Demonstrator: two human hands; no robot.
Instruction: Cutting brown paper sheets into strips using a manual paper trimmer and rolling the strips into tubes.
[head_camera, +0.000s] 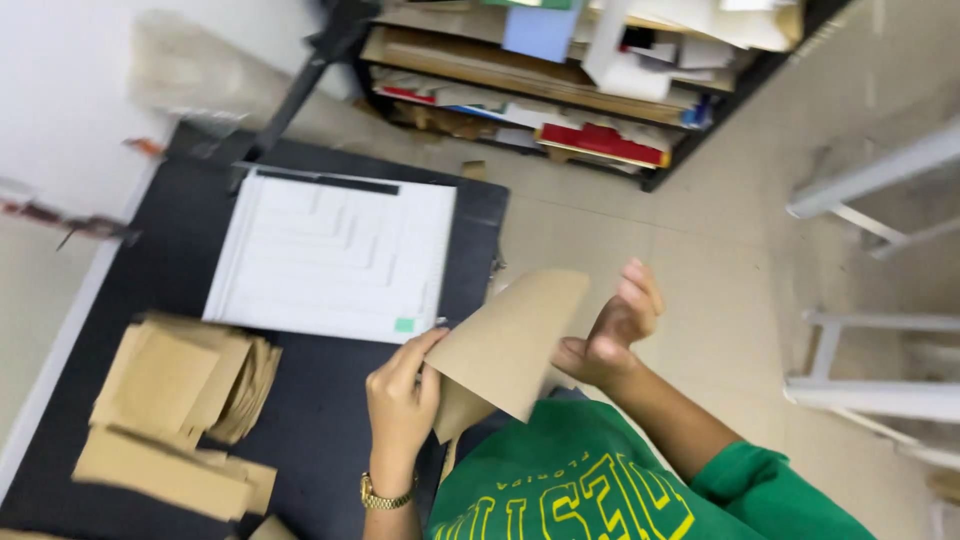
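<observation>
1. The left hand (400, 395) pinches the lower left edge of a brown card (510, 340), thumb and fingers pressed on it. The right hand (612, 330) is spread open at the card's right edge, thumb near or touching it; contact is hard to tell.
2. The card hangs curved in the air before the chest, over the edge of the black mat (320, 420) and the tiled floor (700, 250).
3. Risk: with only one firm pinch, the bent card could slip, or crease along its curve if squeezed harder.
4. Risk: it could swing into the white cutter board (330, 255) just beside it, or drop among the card stacks (180, 400) and get mixed up.
5. Hidden: the card covers part of both hands. The green shirt (580, 480) blocks the card's lower end.
6. Motion blur smears the shelf (580, 80) and the stacks, and the cutter's arm runs out of sight at the top.
</observation>
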